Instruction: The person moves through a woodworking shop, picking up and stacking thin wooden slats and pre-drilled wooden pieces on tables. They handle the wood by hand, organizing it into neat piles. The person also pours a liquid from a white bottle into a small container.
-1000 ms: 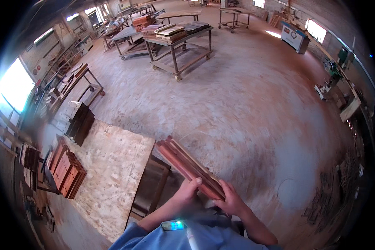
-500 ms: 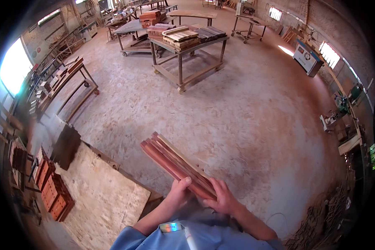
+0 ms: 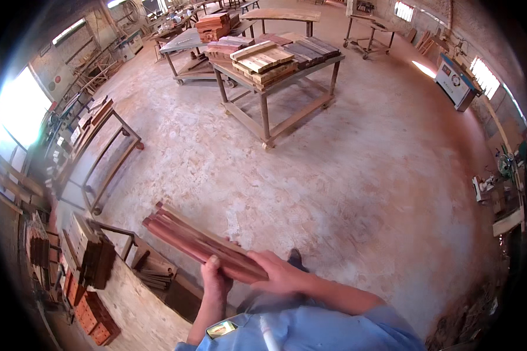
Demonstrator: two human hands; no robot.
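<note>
The left hand [image 3: 218,282] grips a bundle of reddish wooden strips [image 3: 196,238], thumb on top; the right hand [image 3: 278,274] clasps its near end, partly covering it. Most fingers are hidden. The bundle is held in the air past the pale workbench's [image 3: 139,299] right edge. The bench is cut off below; red drilled blocks [image 3: 93,319] line its left edge, darker pieces [image 3: 102,263] its far corner.
</note>
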